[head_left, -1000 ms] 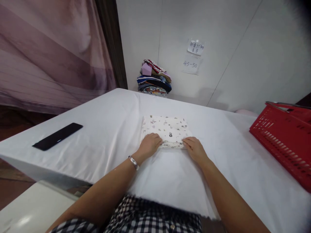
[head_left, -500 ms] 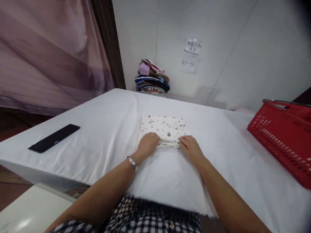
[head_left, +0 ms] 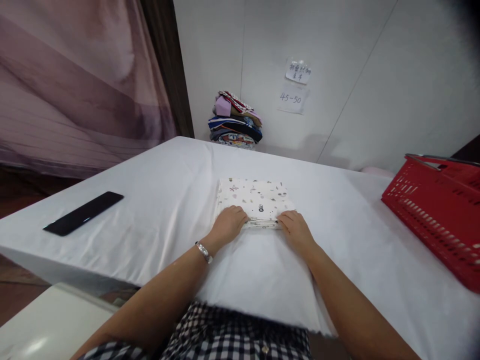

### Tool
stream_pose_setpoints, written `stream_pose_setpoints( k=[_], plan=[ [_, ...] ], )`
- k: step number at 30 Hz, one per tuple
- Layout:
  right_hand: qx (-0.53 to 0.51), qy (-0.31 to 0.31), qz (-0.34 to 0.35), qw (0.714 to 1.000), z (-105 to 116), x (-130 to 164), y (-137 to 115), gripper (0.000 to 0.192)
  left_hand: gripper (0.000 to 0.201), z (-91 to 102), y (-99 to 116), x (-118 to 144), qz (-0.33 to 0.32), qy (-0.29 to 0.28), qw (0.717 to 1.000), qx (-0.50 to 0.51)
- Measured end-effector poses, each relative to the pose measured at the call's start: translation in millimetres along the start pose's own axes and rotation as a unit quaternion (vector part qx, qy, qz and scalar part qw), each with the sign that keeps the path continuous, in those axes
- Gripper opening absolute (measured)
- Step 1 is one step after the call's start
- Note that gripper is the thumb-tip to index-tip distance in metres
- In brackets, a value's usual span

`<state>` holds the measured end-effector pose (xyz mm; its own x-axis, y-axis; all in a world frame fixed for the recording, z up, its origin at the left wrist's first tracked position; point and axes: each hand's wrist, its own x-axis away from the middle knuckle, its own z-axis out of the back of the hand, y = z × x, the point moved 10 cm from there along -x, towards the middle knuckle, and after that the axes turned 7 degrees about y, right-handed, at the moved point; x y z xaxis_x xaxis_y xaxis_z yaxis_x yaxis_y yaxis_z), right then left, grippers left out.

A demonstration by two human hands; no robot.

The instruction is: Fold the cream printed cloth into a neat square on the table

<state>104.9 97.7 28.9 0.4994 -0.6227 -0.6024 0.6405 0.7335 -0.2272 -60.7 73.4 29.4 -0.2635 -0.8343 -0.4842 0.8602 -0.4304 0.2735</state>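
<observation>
A folded white cloth (head_left: pixel 255 196) with small scattered prints lies flat on the white-covered table (head_left: pixel 157 200), its layers showing along the near edge. My left hand (head_left: pixel 229 222) is closed on the near left corner, fingers over the top. At the near right corner my right hand (head_left: pixel 295 227) pinches the layers in the same way. The thumbs and the undersides of both hands are mostly hidden. A silver bracelet (head_left: pixel 204 252) circles my left wrist.
A black flat slab (head_left: pixel 84 213) lies at the table's left. On the right stands a red plastic basket (head_left: pixel 435 215) with a metal handle. A pile of folded fabrics (head_left: pixel 235 122) sits beyond the far edge, against the wall. A pinkish curtain (head_left: pixel 82 85) hangs at left.
The cloth's near edge has been pressed flatter, and the gap between its layers has closed. Both hands have shifted very slightly and keep their hold.
</observation>
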Motion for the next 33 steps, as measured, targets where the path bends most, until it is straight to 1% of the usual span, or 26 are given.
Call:
stream_pose_setpoints(
  k=[5,12,18,26,30,33],
  plan=[
    [-0.013,-0.006,0.01,1.0,3.1,0.4,-3.5,0.022,0.031,1.9,-0.7,1.6,-0.001,0.003,1.0,0.02],
    [-0.042,-0.024,0.015,0.999,3.0,1.2,-1.2,0.026,0.018,2.9,-1.8,5.6,-0.021,0.008,0.999,0.036],
    [-0.071,-0.034,0.005,0.997,0.2,2.4,4.7,0.028,0.021,1.8,-1.9,4.1,-0.011,0.0,0.999,0.036],
    [-0.087,-0.022,-0.035,0.995,-2.8,2.9,13.4,0.027,0.021,1.7,-4.5,3.5,0.006,-0.004,0.999,0.053],
    [-0.085,-0.01,-0.031,0.996,-1.1,3.1,13.2,0.025,0.023,2.4,-5.4,2.8,0.015,-0.005,0.998,0.06],
    [-0.08,0.019,-0.017,0.996,4.7,3.0,10.3,0.025,0.025,3.7,-5.6,2.3,0.02,-0.002,0.998,0.064]
  ],
)
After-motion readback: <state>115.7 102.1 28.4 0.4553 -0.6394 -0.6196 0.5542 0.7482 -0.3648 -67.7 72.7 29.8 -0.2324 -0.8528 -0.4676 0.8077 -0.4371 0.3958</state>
